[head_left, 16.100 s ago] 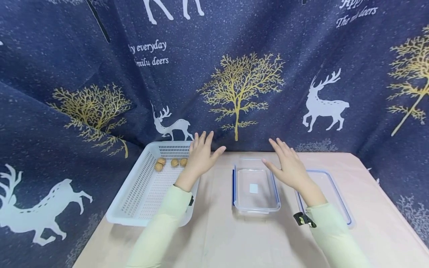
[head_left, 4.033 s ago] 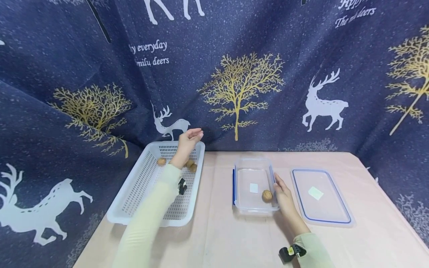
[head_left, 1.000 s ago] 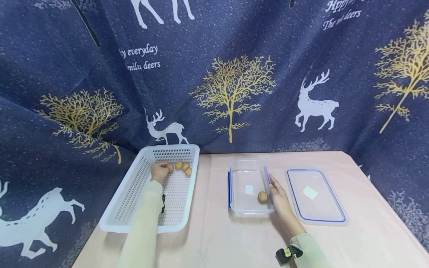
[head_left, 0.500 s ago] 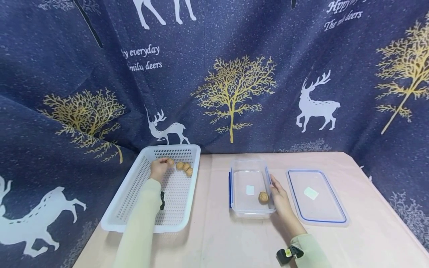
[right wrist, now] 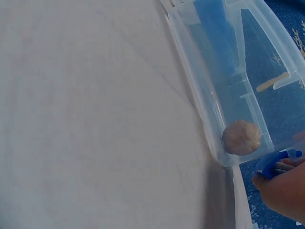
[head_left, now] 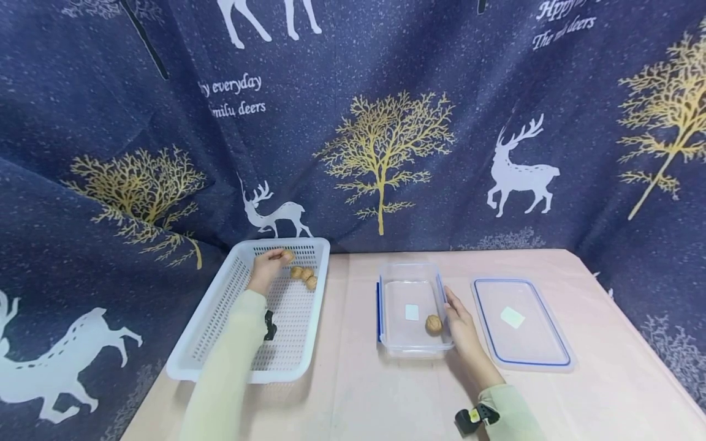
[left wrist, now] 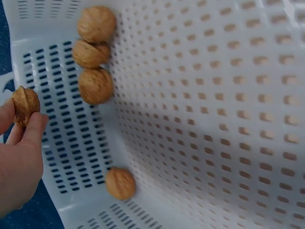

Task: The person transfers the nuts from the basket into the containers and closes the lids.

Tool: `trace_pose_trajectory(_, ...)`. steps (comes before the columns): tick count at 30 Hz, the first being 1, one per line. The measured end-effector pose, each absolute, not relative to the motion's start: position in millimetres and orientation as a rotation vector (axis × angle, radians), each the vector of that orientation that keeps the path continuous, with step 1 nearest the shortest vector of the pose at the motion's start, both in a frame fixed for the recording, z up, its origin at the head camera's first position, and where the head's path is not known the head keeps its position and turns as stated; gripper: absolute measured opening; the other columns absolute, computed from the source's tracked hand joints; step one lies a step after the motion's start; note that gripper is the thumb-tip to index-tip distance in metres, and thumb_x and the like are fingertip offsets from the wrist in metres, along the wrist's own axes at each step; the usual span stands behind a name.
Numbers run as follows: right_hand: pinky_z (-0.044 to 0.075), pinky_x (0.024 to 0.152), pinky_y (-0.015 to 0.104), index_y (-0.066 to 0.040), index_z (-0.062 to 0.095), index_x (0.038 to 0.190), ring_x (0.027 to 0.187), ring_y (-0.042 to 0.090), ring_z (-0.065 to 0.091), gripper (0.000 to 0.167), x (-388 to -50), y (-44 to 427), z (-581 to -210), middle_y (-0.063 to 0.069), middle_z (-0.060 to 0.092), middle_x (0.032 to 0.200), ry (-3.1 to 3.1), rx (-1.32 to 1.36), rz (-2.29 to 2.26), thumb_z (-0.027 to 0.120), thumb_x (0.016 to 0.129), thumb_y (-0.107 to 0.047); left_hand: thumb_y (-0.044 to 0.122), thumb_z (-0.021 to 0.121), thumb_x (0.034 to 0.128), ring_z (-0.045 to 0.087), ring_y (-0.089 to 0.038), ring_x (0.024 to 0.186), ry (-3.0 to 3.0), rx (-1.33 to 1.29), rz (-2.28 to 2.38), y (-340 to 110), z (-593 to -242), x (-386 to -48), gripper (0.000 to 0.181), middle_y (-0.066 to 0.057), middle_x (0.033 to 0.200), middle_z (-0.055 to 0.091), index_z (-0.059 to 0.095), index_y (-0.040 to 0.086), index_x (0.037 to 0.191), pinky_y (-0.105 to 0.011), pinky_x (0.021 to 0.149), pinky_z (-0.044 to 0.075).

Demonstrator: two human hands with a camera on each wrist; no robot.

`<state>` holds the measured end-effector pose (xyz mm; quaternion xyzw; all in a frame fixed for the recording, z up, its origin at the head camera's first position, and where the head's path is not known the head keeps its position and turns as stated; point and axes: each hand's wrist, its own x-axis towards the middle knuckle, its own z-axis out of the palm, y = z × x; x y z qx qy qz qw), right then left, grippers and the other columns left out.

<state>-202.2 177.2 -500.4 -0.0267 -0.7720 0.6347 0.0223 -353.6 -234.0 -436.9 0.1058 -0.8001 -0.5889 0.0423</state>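
Note:
My left hand (head_left: 266, 269) pinches a walnut (left wrist: 25, 106) between thumb and fingertips, above the far end of the white perforated basket (head_left: 184, 352). Three walnuts (left wrist: 95, 86) lie together in the basket near its far right side. Another walnut (left wrist: 120, 183) sits apart from them and is hidden behind my hand in the head view. My right hand (head_left: 465, 331) rests along the right side of a clear plastic food container (head_left: 413, 349), fingers extended, by a blue latch (right wrist: 274, 163). Inside that container, near its front right corner, lies one walnut (head_left: 433, 324).
A clear lid with a blue seal (head_left: 524, 352) lies flat to the right of the container. The pink-covered table (head_left: 386, 404) ends at a dark blue deer-print cloth (head_left: 430, 184) behind. Between basket and container runs a strip of bare tabletop.
Over the last second my left hand has lifted a walnut off the basket floor, up and rightward. Compared with 16 seconds ago, the container holds a walnut and my right hand touches its side.

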Motion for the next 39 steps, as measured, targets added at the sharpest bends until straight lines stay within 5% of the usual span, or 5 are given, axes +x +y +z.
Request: trace_pose_trajectory(39, 0.006, 0.119, 0.048, -0.006, 0.014, 0.154, 0.146, 0.034, 0.007, 0.05, -202.5, 178.0, -501.6, 0.016, 0.012, 0.159, -2.384, -0.083, 1.982, 0.026, 0.105, -0.015, 0.011, 0.063, 0.0936, 0.053, -0.027, 0.122, -2.285, -0.012, -2.13, -148.3, -367.1, -348.5, 0.043, -0.017, 0.135, 0.054, 0.053, 0.001, 0.134, -0.029, 0.103, 0.044)
